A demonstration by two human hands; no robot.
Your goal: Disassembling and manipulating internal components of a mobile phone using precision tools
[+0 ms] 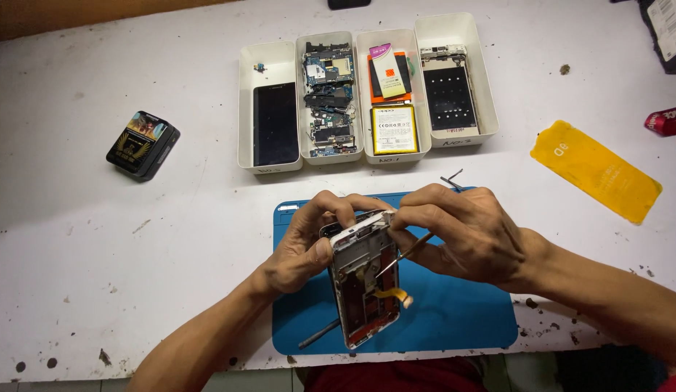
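Note:
My left hand (309, 243) grips the top left edge of an opened phone frame (363, 290), which is white-rimmed and held tilted above a blue work mat (461, 319). An orange flex ribbon (396, 295) sticks out of its right side. My right hand (465, 232) pinches the phone's top right corner and holds thin metal tweezers (403, 255) whose tips point into the frame's middle.
Four white trays (269, 165) stand in a row behind the mat, holding a dark screen, circuit boards, batteries and a back panel. A dark small box (143, 144) lies at left, a yellow sheet (596, 170) at right. A thin tool (320, 334) rests on the mat's front.

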